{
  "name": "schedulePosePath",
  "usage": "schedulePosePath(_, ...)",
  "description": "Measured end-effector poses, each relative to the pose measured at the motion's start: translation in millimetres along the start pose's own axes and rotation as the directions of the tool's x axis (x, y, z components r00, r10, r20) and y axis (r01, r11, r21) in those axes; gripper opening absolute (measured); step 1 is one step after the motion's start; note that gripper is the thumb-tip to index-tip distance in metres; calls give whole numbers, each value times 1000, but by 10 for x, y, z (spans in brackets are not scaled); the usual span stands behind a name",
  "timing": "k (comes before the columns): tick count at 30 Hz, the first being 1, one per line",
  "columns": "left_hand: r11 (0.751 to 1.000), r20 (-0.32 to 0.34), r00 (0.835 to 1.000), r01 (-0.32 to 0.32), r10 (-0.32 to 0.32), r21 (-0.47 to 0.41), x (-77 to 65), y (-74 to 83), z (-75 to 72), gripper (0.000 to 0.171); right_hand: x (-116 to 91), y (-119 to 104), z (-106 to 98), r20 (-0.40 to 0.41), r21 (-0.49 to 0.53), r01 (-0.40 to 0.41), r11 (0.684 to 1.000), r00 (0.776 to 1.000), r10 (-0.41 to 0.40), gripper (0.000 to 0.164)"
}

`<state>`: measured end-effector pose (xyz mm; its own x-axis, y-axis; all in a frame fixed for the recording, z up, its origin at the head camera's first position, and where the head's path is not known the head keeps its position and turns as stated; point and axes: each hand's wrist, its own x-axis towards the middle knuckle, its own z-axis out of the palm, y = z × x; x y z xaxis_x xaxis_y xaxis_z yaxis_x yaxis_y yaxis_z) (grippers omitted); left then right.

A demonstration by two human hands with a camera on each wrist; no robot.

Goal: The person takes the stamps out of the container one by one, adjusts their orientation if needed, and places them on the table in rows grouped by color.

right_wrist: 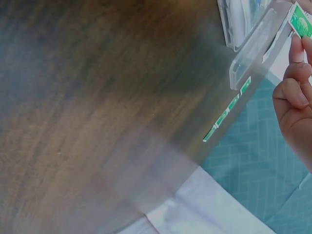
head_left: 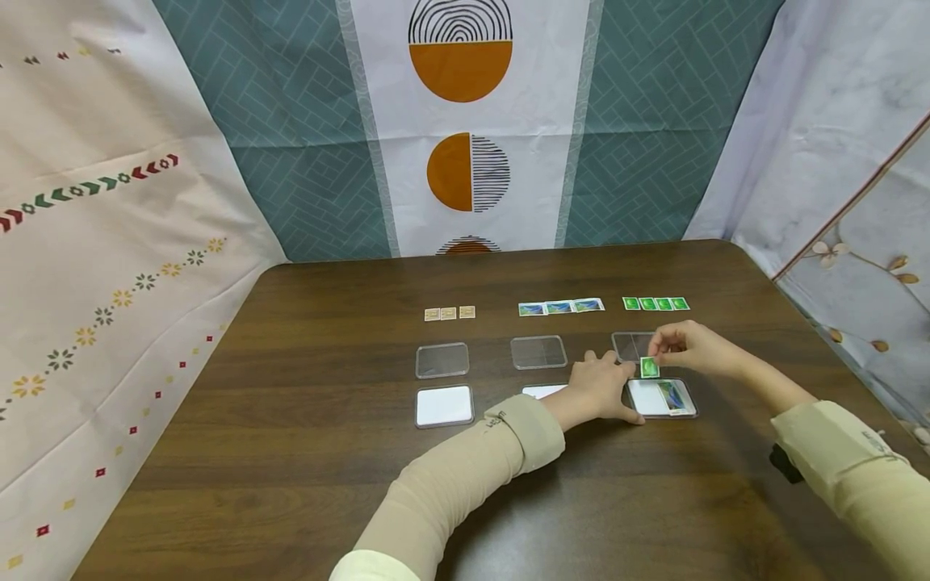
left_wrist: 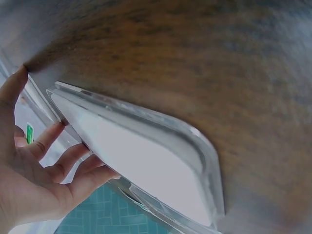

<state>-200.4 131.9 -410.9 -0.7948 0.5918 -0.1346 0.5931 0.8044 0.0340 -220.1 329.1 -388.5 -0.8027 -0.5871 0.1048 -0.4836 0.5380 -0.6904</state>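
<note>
My right hand (head_left: 690,347) pinches a green stamp (head_left: 650,368) between thumb and fingertips, just above the far edge of the right-hand clear plastic case (head_left: 643,407). Inside that case, a blue-and-green landscape stamp (head_left: 674,396) lies on the right part of the white backing. My left hand (head_left: 599,383) holds the case's left side, thumb at the near corner and index finger at the far one. Beneath the left forearm, the middle case (left_wrist: 131,151) with its white backing is partly covered in the head view. A clear lid (head_left: 626,345) lies behind the right-hand case, partly hidden by the right hand.
Another white-backed case (head_left: 444,406) lies to the left. Behind the cases are two more clear lids, left (head_left: 442,361) and middle (head_left: 538,353). Farther back sit rows of beige stamps (head_left: 448,313), landscape stamps (head_left: 559,307) and several green stamps (head_left: 655,304) on the wooden table (head_left: 291,452).
</note>
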Motion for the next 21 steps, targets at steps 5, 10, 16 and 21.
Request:
schedulePosePath(5,1000,8,1000,1,-1,9,0,1,-7,73,36,2,-49,9,21,-15,1000,1000,14,3)
schedulePosePath(10,1000,9,1000,-1,1,10,-4,3,-8,71,85,15,-82,13,31,-9,999,1000,9,6)
schedulePosePath(16,1000,12,1000,2,-3,16,-3,2,-14,69,147,37,-113,2,8,-59,998,998,59,6)
schedulePosePath(21,1000,16,1000,1,-1,20,-8,3,-18,66,203,64,-146,15,16,-75,997,997,75,3)
